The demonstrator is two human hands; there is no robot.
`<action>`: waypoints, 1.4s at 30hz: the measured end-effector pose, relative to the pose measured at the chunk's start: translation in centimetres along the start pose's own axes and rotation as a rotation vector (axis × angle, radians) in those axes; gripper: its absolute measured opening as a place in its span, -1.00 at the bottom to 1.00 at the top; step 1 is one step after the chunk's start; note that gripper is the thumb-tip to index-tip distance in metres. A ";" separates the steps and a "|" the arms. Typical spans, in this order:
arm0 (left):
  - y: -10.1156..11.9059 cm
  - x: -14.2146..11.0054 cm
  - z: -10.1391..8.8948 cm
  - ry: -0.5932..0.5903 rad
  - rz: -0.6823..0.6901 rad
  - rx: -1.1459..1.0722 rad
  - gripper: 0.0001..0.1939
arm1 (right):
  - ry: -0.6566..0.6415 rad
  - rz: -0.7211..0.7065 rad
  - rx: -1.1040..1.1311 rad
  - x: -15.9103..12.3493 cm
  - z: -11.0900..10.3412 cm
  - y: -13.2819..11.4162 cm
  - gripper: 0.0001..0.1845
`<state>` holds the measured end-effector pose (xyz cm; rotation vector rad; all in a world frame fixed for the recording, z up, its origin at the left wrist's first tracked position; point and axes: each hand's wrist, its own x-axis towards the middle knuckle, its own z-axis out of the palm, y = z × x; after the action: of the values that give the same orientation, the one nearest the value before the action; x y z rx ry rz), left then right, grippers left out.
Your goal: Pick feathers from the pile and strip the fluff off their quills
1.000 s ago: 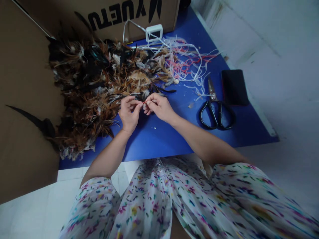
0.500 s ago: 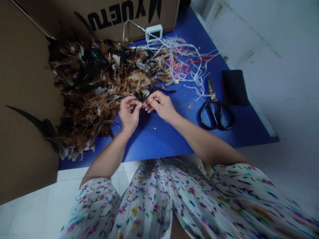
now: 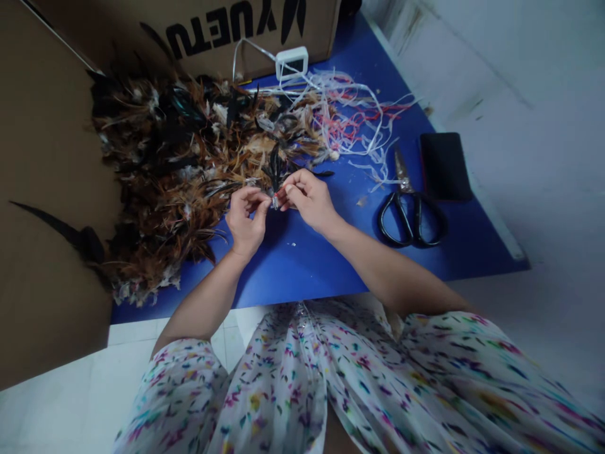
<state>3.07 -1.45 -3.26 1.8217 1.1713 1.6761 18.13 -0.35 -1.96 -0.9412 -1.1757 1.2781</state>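
Between my hands, a small bundle of dark feathers [image 3: 275, 165] points away from me, with a red tie around its pale quill ends. My left hand [image 3: 247, 217] pinches at the left side of the tied end, thumb against fingers. From the other side my right hand [image 3: 307, 200] pinches at the red tie. Exactly what lies between the fingertips is partly hidden. A large heap of brown and black feathers [image 3: 189, 151] lies just beyond and to the left of my hands.
Black-handled scissors [image 3: 412, 217] lie on the blue table [image 3: 302, 268] to the right, beside a dark phone-like slab [image 3: 445, 165]. White and red strips [image 3: 352, 120] tangle behind. A small white device [image 3: 292, 64] stands before a cardboard box [image 3: 316, 38]. A wall [image 3: 520, 139] borders the right.
The dark feather bundle has turned more upright between my hands, so its feathers and red-tied end show more. Both hands have shifted only slightly.
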 end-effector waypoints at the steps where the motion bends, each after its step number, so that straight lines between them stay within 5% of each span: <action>1: 0.0 0.0 0.0 0.002 -0.003 0.005 -0.67 | -0.001 0.000 0.004 0.0 0.0 0.0 -0.86; 16: -0.3 -0.2 -0.2 -0.046 -0.049 0.050 -0.73 | 0.012 0.000 0.029 0.1 0.0 -0.8 -0.82; 24: -1.2 -0.4 -0.3 -0.214 -0.039 0.087 -0.74 | 0.003 -0.023 0.222 -0.1 0.4 -0.5 -0.58; 32: -0.9 -0.4 0.7 -0.232 -0.388 -0.351 -0.60 | 0.022 0.145 0.312 -0.1 0.5 -1.1 -0.64; 42: -0.6 -0.2 0.7 -0.419 -0.536 -0.413 -0.54 | -0.018 0.313 0.385 0.0 -0.3 -1.5 -0.91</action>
<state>3.58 -1.12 -3.99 1.3531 0.9319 1.0658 18.68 -0.44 -0.57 -0.8460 -0.7715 1.6939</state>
